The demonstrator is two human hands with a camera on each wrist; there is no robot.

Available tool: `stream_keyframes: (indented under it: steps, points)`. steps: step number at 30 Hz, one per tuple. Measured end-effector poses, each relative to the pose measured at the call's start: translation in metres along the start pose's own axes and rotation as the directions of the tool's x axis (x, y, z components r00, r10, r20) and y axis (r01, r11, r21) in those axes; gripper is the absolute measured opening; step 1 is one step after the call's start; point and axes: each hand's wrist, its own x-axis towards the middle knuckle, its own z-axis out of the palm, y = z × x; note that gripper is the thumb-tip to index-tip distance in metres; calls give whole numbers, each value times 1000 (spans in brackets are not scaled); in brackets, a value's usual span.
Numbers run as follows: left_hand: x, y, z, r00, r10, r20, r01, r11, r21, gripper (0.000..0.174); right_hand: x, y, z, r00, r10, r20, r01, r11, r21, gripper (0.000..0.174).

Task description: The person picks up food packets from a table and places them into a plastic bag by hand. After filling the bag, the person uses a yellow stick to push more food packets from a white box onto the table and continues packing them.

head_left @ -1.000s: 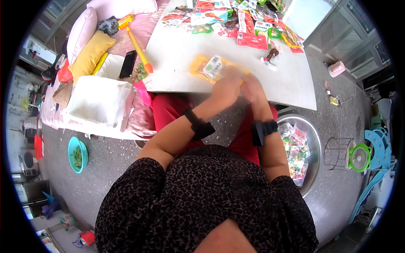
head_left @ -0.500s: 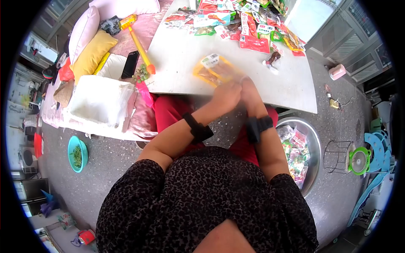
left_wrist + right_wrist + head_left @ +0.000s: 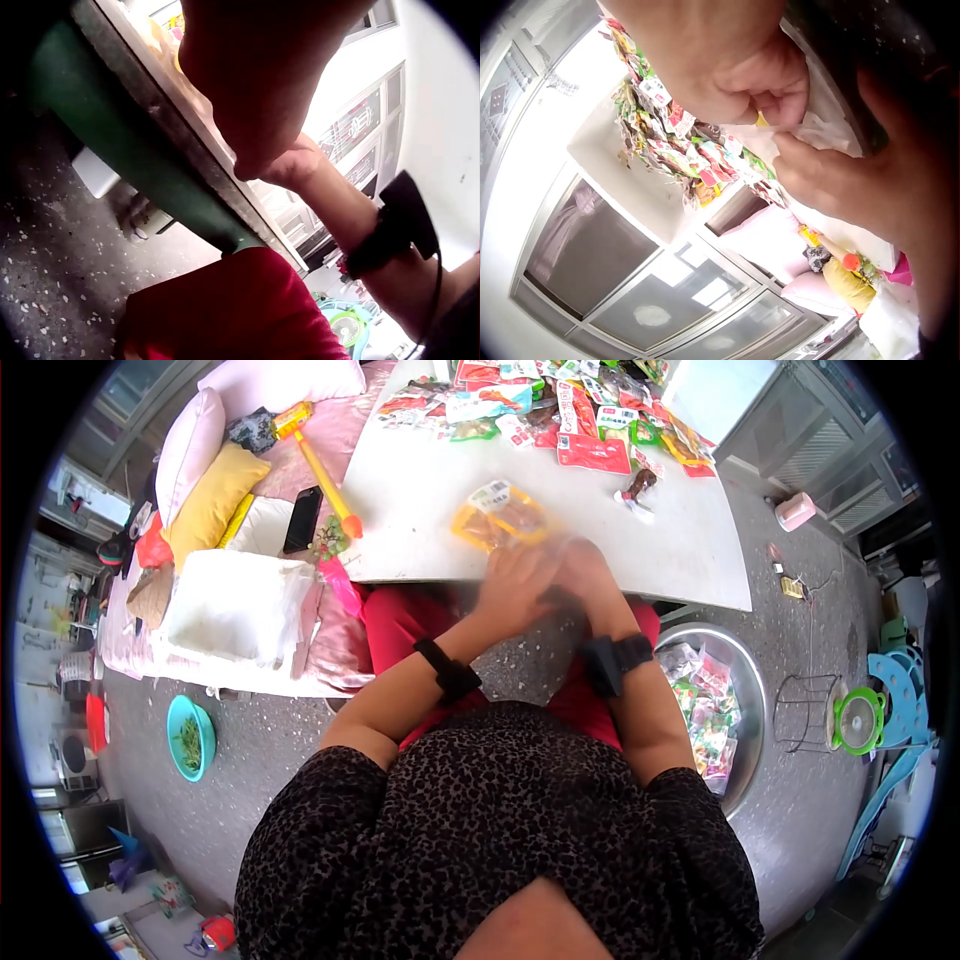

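A yellow food packet point(image 3: 500, 517) with a white label lies over the near part of the table, its near end hidden under my hands. My left hand point(image 3: 519, 578), blurred in the head view, holds that end from the left. In the right wrist view, the left thumb presses on clear plastic film point(image 3: 829, 133). My right hand point(image 3: 588, 576) is close beside it. Its curled fingers point(image 3: 784, 97) pinch the film, where a small yellow bit shows. The left wrist view shows the two hands meeting just above the table edge.
Many colourful food packets point(image 3: 590, 452) are heaped at the table's far side. A brown item in clear wrap point(image 3: 637, 495) lies nearer. On the floor at right, a metal basin point(image 3: 757, 700) holds more packets. At left, a bed carries a black phone point(image 3: 303, 518) and a white container point(image 3: 235, 600).
The packet has shifted slightly left and turned a little. My left hand has moved left over its near end, while my right hand stays close by.
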Motion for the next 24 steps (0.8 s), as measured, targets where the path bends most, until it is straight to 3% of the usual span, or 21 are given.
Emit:
stream_keyframes:
  steps: [2,4,5,6,7,9,11,12,16,18,20,22,24]
  points:
    - [-3,-5,1,1000,19,7,-20,998,63,48,5,13,-25,924,-321,207,375,864,-336,19]
    - [-5,-20,16,998,24,-57,-19,997,75,43,2,14,-39,924,-359,135,380,805,-455,20]
    - [-6,-28,19,997,67,-46,-64,996,59,38,-23,-7,-12,963,-260,-76,206,886,-414,21]
    - [-6,-36,21,993,112,-37,-111,993,41,35,-40,-22,6,951,-136,-277,38,942,-333,22]
    - [-3,-42,19,987,160,-29,-160,987,24,31,-45,-26,7,937,-220,-271,99,912,-397,22]
    - [6,-49,17,989,124,-85,-134,983,-127,24,-53,-33,7,893,-377,-246,207,830,-519,24]
    - [20,-52,-3,986,103,-128,-126,974,-190,19,-56,-43,4,794,-606,-48,358,530,-768,27]
    - [28,-52,-15,995,34,-92,-56,968,-245,18,-57,-48,4,729,-680,77,407,341,-847,29]
    - [57,-42,-73,987,-140,83,162,890,-427,19,-83,-82,47,539,-748,386,435,-146,-889,37]
    - [62,-37,-94,975,-145,171,213,837,-504,20,-91,-94,62,404,-672,621,495,-411,-766,43]
    - [62,-27,-105,965,-94,245,220,800,-558,19,-110,-99,79,408,-549,730,516,-521,-680,46]
    - [55,-17,-109,943,-74,324,255,785,-564,20,-125,-96,86,696,-406,592,471,-365,-803,47]
    - [47,-7,-110,922,-53,383,287,758,-586,21,-135,-94,86,765,-346,544,426,-361,-829,43]
